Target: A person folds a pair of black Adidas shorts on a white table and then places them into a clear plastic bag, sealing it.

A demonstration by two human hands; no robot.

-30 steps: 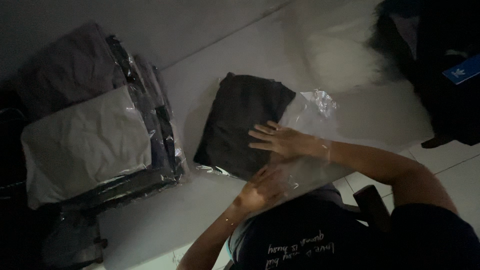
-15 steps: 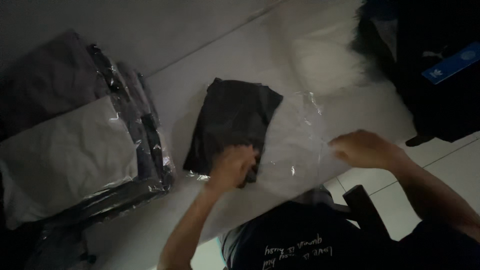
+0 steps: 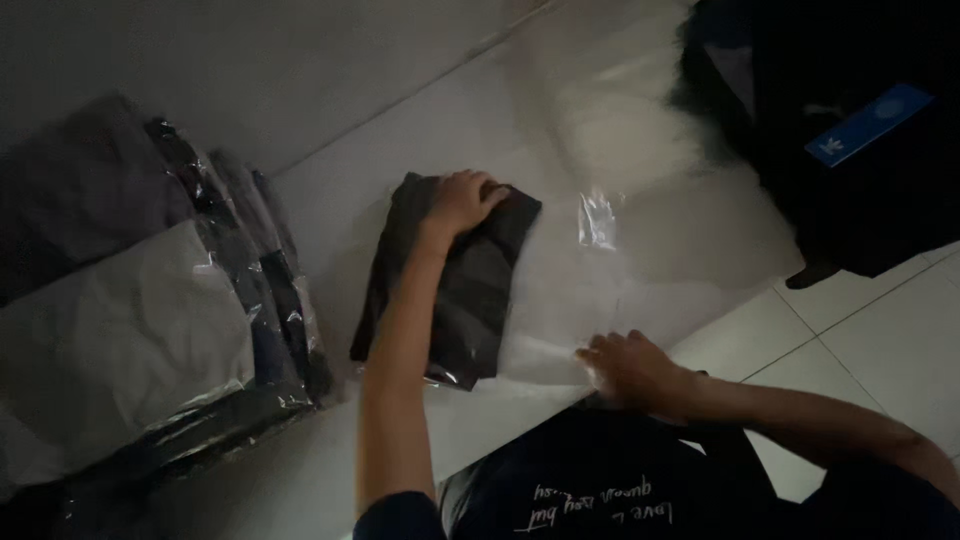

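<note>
Bagging step underway: left hand point(image 3: 468, 200) pressing flat on far end of folded dark garment point(image 3: 450, 285), lying on floor half inside clear plastic bag point(image 3: 600, 270). Right hand point(image 3: 628, 365) pinching bag's near edge. Next likely calling for smoothing plastic while bag stays anchored.

A clear plastic bag point(image 3: 560, 300) lies on the floor at centre, half over a folded dark garment point(image 3: 470, 290). A stack of bagged garments point(image 3: 150, 330), grey and dark, sits at left. A blue rectangular tag point(image 3: 868, 123) hangs upper right
</note>
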